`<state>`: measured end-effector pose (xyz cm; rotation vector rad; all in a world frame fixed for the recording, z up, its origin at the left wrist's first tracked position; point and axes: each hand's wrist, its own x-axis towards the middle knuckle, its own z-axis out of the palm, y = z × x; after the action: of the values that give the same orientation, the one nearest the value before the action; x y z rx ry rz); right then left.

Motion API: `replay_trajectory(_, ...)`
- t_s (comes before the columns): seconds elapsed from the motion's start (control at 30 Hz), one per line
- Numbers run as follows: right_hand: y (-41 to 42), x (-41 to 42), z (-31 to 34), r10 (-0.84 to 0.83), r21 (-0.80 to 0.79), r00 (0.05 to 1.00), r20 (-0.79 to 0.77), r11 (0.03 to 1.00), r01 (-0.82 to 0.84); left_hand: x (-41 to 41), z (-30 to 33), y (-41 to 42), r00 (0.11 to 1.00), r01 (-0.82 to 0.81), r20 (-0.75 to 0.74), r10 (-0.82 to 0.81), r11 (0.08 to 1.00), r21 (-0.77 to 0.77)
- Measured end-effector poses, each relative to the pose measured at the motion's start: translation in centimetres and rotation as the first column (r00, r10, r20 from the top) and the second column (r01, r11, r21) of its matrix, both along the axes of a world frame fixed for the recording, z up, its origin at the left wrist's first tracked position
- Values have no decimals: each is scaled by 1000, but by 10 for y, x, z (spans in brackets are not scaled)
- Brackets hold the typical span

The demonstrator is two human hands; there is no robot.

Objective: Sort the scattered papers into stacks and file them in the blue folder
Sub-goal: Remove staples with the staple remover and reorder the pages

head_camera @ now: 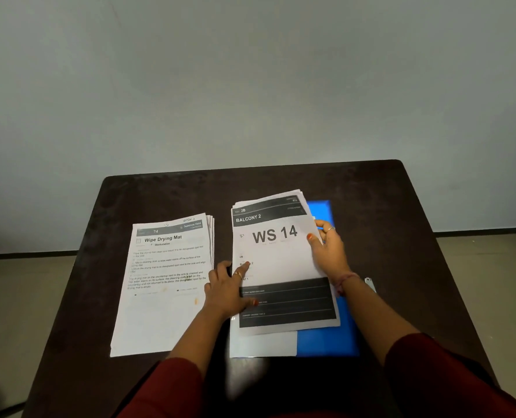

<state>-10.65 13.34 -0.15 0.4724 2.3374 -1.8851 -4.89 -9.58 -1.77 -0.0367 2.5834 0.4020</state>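
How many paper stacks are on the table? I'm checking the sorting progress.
2. The Wipe Drying Mat stack lies on the table's left; the WS 14 stack lies on the blue folder, under both hands. More sheets could be hidden beneath.

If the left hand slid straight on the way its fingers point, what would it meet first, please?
The left hand points right, across the WS 14 stack, so it would probably meet the right hand holding the stack's far edge.
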Motion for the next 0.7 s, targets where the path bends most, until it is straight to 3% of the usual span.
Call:
replay_trajectory(0.1, 6, -3, 5, -36, -191, 996, 82, 980, 52, -2, 5, -5, 997, -74, 37, 69, 986, 147)
replay_trajectory(0.17, 11, -2, 12, -29, -273, 993, 111, 960, 59, -2, 9, -8, 969, -223, -17, 246, 904, 365)
replay_trajectory(0.23, 15, 0, 20, -31, -356, 989, 145, 931, 82, -3, 16, -8, 869, -384, -32, 494, 715, 584)
replay_trajectory(0.3, 19, 4, 25, -34, -419, 985, 171, 902, 104, -5, 26, -6, 755, -511, 119, 645, 464, 724)
replay_trajectory(0.37, 21, 9, 27, -21, -456, 980, 199, 883, 111, -9, 34, -5, 697, -591, 308, 647, 276, 758)
replay_trajectory(0.4, 22, 12, 27, -6, -468, 978, 210, 878, 106, -11, 36, -4, 690, -610, 362, 627, 234, 757)
replay_trajectory(0.7, 16, 46, 26, 126, -509, 951, 281, 860, 36, -18, 46, -7, 674, -590, 474, 566, 27, 807)
